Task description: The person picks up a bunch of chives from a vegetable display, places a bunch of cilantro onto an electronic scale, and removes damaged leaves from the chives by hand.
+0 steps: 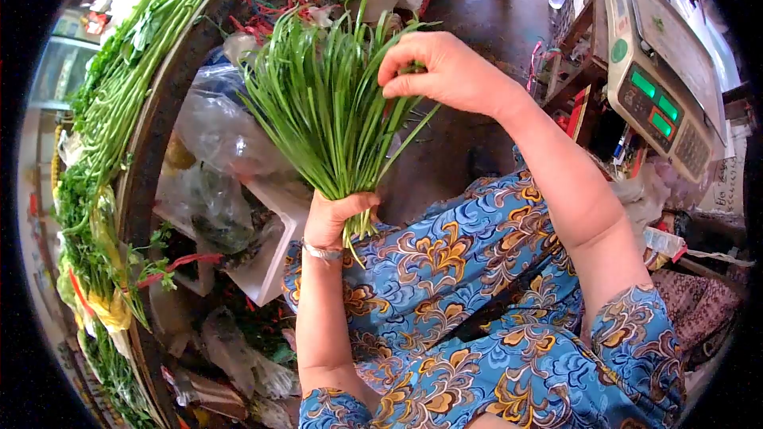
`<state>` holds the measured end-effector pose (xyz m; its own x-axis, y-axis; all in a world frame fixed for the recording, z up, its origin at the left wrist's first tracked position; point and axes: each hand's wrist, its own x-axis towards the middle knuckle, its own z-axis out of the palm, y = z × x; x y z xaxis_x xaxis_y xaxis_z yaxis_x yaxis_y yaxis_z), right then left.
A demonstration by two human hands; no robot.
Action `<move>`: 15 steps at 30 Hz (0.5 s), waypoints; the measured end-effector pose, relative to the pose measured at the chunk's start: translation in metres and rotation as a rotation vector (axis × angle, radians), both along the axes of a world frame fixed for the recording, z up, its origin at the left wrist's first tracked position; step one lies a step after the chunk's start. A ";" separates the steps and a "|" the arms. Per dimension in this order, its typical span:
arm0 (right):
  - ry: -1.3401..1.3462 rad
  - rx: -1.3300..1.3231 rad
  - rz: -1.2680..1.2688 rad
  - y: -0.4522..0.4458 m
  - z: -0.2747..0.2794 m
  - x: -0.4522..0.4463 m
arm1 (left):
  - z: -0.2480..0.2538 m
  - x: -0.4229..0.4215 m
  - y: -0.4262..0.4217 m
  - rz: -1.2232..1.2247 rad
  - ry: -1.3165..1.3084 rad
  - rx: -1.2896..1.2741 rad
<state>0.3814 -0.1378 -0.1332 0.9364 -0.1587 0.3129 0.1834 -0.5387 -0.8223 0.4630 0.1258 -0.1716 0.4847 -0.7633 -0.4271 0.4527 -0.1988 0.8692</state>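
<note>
A bunch of garlic chives [322, 103] fans out in front of me, its long flat green leaves spreading upward. My left hand [338, 214] is wrapped around the lower stalks, and the cut ends poke out below the fist. At the upper right of the leaves is my right hand [429, 71], its fingers bent and thumb close to the index finger in a pinch. Whether a leaf is caught between those fingertips is too small to make out. One long blade [409, 139] leans out to the right of the bunch.
Long green vegetables [131, 71] lie along a curved-looking counter edge [147, 135] at left. Plastic bags [226, 127] and a white foam box [278, 242] sit below it. A scale [660, 71] with green displays stands at right. Red ties [258, 16] hang behind the chives.
</note>
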 end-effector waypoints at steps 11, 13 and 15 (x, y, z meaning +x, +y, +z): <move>0.018 0.034 0.018 0.001 -0.001 -0.001 | 0.012 -0.001 0.003 0.136 0.062 -0.057; 0.013 0.025 0.009 0.002 -0.001 -0.001 | 0.012 -0.001 0.002 0.138 0.079 -0.077; 0.025 -0.046 -0.023 0.000 -0.001 -0.001 | 0.011 0.000 0.003 0.129 0.096 -0.103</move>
<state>0.3805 -0.1373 -0.1338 0.9401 -0.1667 0.2973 0.1504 -0.5798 -0.8007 0.4631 0.1283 -0.1603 0.5421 -0.7395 -0.3990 0.5508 -0.0459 0.8334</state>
